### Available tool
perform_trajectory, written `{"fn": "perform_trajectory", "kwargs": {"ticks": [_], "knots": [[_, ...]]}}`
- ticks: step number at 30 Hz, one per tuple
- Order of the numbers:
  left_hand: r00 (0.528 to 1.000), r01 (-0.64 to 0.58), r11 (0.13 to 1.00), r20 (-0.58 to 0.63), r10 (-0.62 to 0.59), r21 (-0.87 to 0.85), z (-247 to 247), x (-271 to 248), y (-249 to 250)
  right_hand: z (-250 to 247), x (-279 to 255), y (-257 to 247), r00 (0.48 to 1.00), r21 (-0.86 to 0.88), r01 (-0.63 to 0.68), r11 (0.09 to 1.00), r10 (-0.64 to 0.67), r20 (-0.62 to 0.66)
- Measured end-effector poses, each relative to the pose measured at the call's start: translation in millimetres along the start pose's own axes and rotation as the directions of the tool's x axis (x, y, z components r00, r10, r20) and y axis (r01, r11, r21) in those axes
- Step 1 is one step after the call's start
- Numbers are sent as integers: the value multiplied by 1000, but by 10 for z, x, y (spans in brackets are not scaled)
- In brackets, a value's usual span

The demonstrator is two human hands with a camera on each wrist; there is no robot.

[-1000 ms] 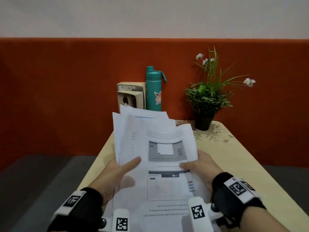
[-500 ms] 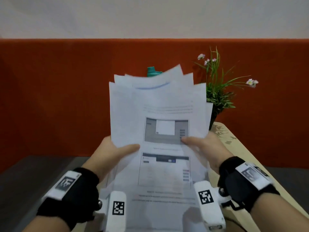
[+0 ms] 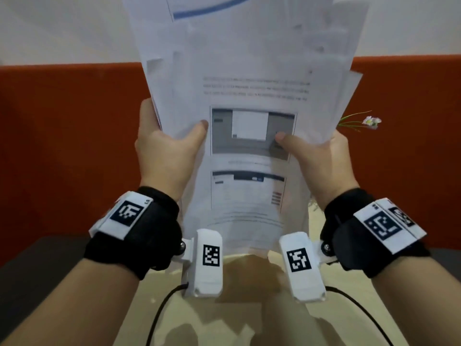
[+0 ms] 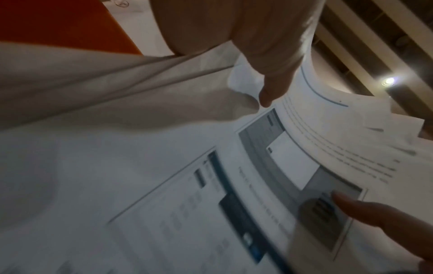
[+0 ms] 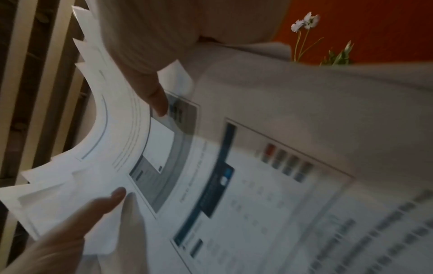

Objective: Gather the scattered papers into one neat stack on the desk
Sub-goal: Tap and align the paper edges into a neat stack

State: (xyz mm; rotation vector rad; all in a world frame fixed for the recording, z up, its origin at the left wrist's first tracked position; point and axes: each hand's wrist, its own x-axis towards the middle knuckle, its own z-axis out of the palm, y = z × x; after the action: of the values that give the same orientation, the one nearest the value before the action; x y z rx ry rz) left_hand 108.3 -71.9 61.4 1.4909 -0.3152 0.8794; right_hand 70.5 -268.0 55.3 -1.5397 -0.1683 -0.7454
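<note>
Standing upright above the pale wooden desk (image 3: 349,308), a loose sheaf of white printed papers (image 3: 249,71) is gripped at both side edges. The left hand (image 3: 164,151) is clamped on the left edge, its thumb laid across the front sheet; the right hand (image 3: 321,158) is clamped on the right edge, its thumb pressed on a grey printed screenshot. The top edges are seen fanned and uneven in the wrist views. A small pink flower on a thin green stem (image 3: 371,121) is visible just right of the papers, before the orange wall panel (image 3: 62,146).
</note>
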Motion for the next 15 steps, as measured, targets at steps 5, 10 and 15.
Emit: {"fn": "perform_trajectory", "kwargs": {"ticks": [5, 10, 15], "knots": [[999, 26, 998, 31, -25, -60, -8, -58, -70, -63, -72, 89, 1000, 24, -24, 999, 24, 3], [999, -48, 999, 11, 47, 19, 78, -10, -11, 53, -45, 25, 1000, 30, 24, 999, -24, -6], [995, 39, 999, -93, -42, -32, -15, 53, -107, 48, -36, 53, 991, 105, 74, 992, -61, -117]]}}
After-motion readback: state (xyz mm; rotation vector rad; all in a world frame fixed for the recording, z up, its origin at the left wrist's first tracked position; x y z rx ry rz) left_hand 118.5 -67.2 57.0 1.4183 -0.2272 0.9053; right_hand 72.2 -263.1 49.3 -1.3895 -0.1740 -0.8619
